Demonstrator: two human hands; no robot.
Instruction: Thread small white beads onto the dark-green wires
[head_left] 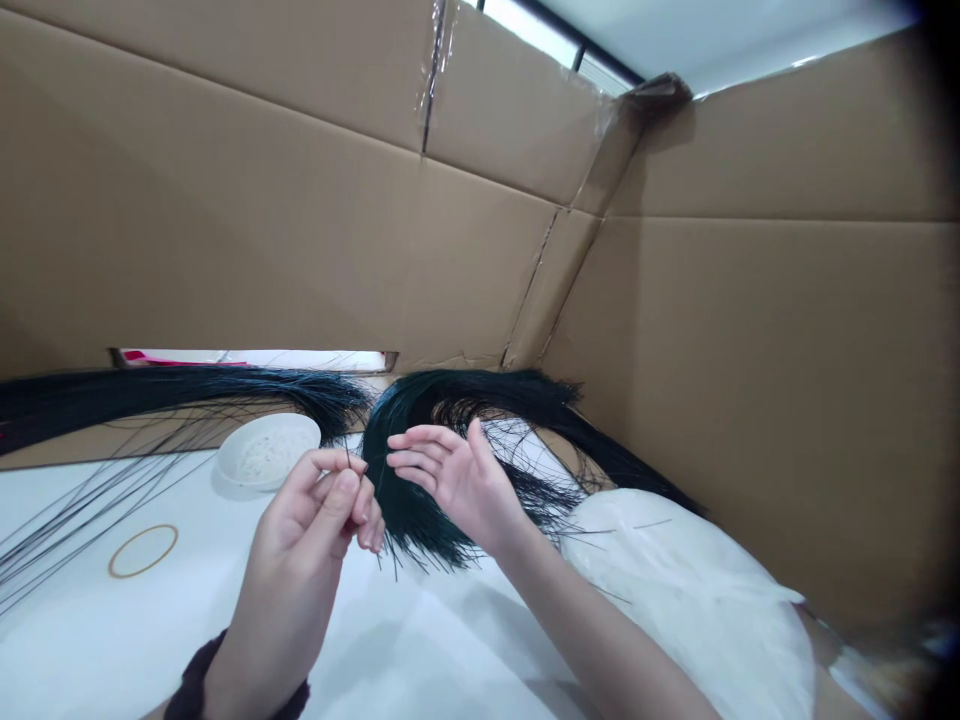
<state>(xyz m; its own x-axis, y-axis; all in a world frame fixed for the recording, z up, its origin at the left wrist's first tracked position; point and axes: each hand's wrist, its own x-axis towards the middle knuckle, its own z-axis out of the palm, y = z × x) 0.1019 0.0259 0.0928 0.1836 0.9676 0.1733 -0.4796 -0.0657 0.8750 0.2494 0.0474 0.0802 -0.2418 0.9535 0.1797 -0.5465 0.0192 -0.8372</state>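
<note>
My left hand (311,525) is closed in a pinch, thumb against forefinger, on a thin dark strand (348,455) whose tip sticks up above the fingers. A dark band circles that wrist. To its right, my right hand (461,485) is open, palm showing and fingers stretched toward the left hand, with nothing seen in it. Behind the right hand lies a curved dark green bundle of strands (397,505), its cut ends fanned out on the white surface. A white bowl (225,465) with small pale bits in it stands just behind my left hand.
Another dark bundle (187,390) lies along the back left, with loose strands (97,510) trailing forward. A tan ring-shaped band (142,551) rests on the white table (90,650). White plastic sheeting (690,590) lies at right. Cardboard walls (262,220) rise behind and at right.
</note>
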